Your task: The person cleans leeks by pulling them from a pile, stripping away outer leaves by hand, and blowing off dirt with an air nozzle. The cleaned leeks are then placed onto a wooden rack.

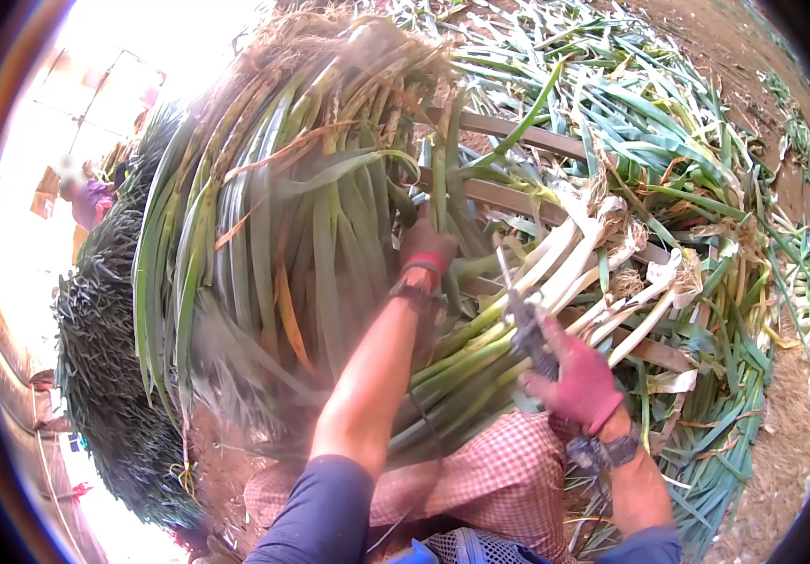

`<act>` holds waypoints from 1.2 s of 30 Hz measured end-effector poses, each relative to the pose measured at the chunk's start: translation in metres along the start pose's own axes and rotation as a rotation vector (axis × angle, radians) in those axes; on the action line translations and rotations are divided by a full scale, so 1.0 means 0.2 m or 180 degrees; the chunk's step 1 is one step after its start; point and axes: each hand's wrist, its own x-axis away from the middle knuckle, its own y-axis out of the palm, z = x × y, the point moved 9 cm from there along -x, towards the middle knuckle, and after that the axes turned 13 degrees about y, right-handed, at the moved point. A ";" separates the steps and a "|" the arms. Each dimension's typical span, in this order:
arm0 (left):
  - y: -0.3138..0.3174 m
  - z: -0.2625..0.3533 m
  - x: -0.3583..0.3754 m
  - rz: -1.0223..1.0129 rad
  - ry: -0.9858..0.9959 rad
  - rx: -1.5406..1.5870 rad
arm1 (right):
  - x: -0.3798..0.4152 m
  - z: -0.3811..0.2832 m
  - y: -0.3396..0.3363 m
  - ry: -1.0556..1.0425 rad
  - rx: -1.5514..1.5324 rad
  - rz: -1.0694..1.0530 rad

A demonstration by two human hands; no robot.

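Several long green-and-white leeks (pixel 560 256) lie across flat brown slats (pixel 541 141) above leaf-strewn brown ground (pixel 770 451); the pink-gloved right hand (pixel 582 378) wraps fingers round a dark pistol-shaped tool (pixel 529 329); the left hand's (pixel 427 246) grip is unclear.

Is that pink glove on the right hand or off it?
On. The pink glove covers the right hand, and its edge sits near the black wristband.

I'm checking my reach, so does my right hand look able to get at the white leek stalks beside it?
Probably yes: your right hand is close by the white leek stalks, and nothing seems to block it. Its grip is taken by a black tool, though.
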 end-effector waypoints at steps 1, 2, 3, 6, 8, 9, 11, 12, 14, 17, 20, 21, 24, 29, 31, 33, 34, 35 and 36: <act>-0.01 0.00 0.06 0.0019 0.0064 0.0332 | -0.05 0.00 -0.03 0.0022 0.0111 0.0117; 0.02 -0.05 0.10 0.0211 0.0345 0.0883 | -0.09 -0.04 -0.06 -0.0108 0.0022 0.0178; 0.04 -0.15 0.17 0.0220 0.0321 0.0863 | -0.12 -0.08 -0.09 -0.0241 -0.0069 0.0240; 0.09 -0.28 0.43 -0.0098 0.0243 0.1847 | -0.21 -0.21 -0.05 -0.0424 0.0057 -0.0132; 0.02 -0.26 0.58 -0.0238 -0.0158 0.1799 | -0.27 -0.23 0.00 -0.0020 0.0232 -0.0495; 0.04 -0.29 0.59 -0.0227 -0.0165 0.1799 | -0.29 -0.25 0.00 -0.0031 0.0236 -0.0503; 0.06 -0.34 0.58 -0.0120 -0.0248 0.1865 | -0.30 -0.27 0.04 -0.0080 0.0331 -0.0706; 0.07 -0.36 0.59 -0.0137 -0.0253 0.1862 | -0.28 -0.29 0.09 -0.0304 0.0346 -0.0780; 0.05 -0.31 0.58 -0.0432 -0.0206 0.1782 | -0.29 -0.31 0.16 -0.0251 0.0599 -0.0813; 0.06 -0.34 0.57 -0.0621 -0.0300 0.1697 | -0.36 -0.39 0.16 0.0048 0.0786 -0.1042; 0.08 -0.40 0.56 -0.0404 -0.0211 0.1516 | -0.54 -0.44 0.11 0.0113 0.0881 -0.0522; 0.10 -0.44 0.55 -0.0392 -0.0214 0.1523 | -0.59 -0.45 0.12 0.0103 0.0891 -0.0523; 0.18 -0.51 0.52 -0.0360 0.0046 0.1783 | -0.74 -0.50 0.06 0.0214 0.0776 -0.0323; 0.18 -0.48 0.53 -0.0328 0.0121 0.2199 | -0.95 -0.57 0.03 0.0299 0.0761 0.0010; 0.16 -0.46 0.54 -0.0389 0.0089 0.2133 | -1.05 -0.58 0.03 0.0239 0.0699 0.0165; 0.14 -0.43 0.55 -0.0436 0.0055 0.2076 | -1.09 -0.56 0.04 0.0192 0.0686 0.0253; 0.11 -0.39 0.56 -0.0430 0.0091 0.2070 | -1.09 -0.55 0.05 0.0187 0.0662 0.0197; 0.09 -0.37 0.56 -0.0420 0.0135 0.2062 | -1.07 -0.55 0.05 0.0178 0.0637 0.0149; 0.08 -0.37 0.56 -0.0404 0.0137 0.2065 | -1.04 -0.54 0.05 0.0158 0.0661 0.0186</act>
